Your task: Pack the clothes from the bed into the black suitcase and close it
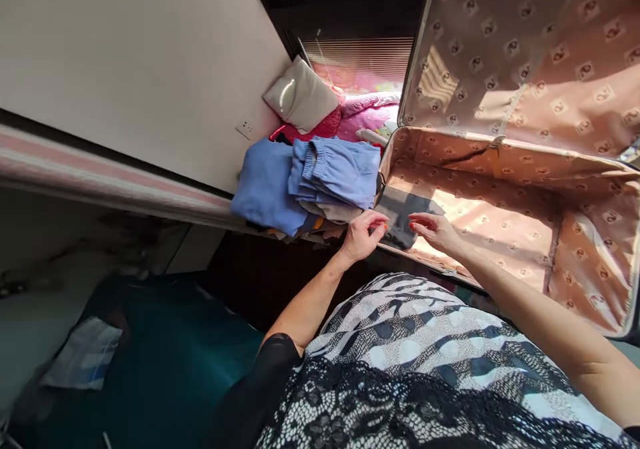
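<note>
- While both hands meet at the suitcase's near-left corner, the dark grey folded garment [400, 219] there is partly covered by them; can't tell what kind of clothing it is.
- Suitcase [500, 216] is cut off at the right and top edges; its raised lid [525, 49] runs out of view.
- Under the blue stack, other layers (beige, a bit of orange) peek out, too squashed to identify.
- Lower left is dim: a pale folded cloth or bag [83, 356] on a dark teal surface, details unclear.
- Room: white wall [140, 56] with a socket [245, 129]; a striped ledge runs below it.
- Cream pillow [300, 96] leans at the wall corner, over red and pink bedding [360, 112]; a sunlit blind hangs behind.
- Blue folded clothes [310, 179] are stacked just left of the suitcase, touching its rim.
- Suitcase lining is peach with a small repeated logo, in patchy sunlight.
- Left hand [363, 232]: arm reaches up from below, fingers curled loosely, fingertips pinching the grey garment's left edge at the rim.
- Right hand [435, 229]: arm comes in from lower right, palm down, fingers spread flat, resting on the garment's right side, not gripping.
- Person's patterned black-and-white top fills the bottom centre.
</note>
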`<state>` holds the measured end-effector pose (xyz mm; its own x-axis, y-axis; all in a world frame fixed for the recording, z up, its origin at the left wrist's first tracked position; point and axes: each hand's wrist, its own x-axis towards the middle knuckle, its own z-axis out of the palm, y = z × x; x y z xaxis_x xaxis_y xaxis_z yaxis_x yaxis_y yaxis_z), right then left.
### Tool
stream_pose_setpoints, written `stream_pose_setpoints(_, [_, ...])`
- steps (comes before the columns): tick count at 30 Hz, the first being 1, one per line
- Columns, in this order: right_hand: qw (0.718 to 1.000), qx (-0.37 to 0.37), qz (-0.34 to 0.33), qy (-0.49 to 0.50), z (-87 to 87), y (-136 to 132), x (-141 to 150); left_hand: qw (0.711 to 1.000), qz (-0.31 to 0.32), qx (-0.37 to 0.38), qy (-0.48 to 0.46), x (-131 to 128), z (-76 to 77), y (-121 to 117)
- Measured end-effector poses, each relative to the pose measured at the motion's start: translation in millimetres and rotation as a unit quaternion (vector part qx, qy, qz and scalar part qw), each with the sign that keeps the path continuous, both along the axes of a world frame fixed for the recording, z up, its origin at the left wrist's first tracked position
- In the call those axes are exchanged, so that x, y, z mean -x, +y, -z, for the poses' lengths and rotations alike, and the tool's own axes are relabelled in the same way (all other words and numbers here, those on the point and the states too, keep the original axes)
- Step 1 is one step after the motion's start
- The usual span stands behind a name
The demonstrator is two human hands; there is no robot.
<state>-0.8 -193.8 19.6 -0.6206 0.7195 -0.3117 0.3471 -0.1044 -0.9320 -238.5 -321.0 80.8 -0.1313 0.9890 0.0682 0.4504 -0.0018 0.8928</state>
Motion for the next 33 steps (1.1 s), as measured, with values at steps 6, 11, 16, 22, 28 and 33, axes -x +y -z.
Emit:
stream_pose_setpoints(6, [0.989, 0.103, 0.067, 0.078, -23.6, 44, 107, 0.991, -0.113, -0.053, 0.038, 36, -20.6, -12])
stream_pose_setpoints(11, [0.978, 0.161, 0.115, 0.067, -32.4, 68, 168, 0.994, -0.099, -0.036, -0.002, 26, -4.7, -27])
stream_pose_setpoints(16, [0.949, 0.247, 0.186, 0.064, -42.0, 75, 199, 0.993, -0.107, -0.027, -0.032, 24, 6.2, -33])
stream_pose_setpoints(22, [0.948, 0.245, 0.055, 0.197, -88.3, 101, 195, 0.994, -0.099, 0.012, -0.033, 35, 5.8, -26])
stream_pose_setpoints(28, [0.97, 0.111, 0.122, 0.177, -159.7, 126, 69, 0.997, -0.076, 0.0, -0.033, 38, 7.9, -19])
stream_pose_setpoints(33, [0.888, 0.223, 0.303, 0.264, -114.9, 125, -25, 0.997, -0.047, 0.008, -0.063, 31, 12.5, -12])
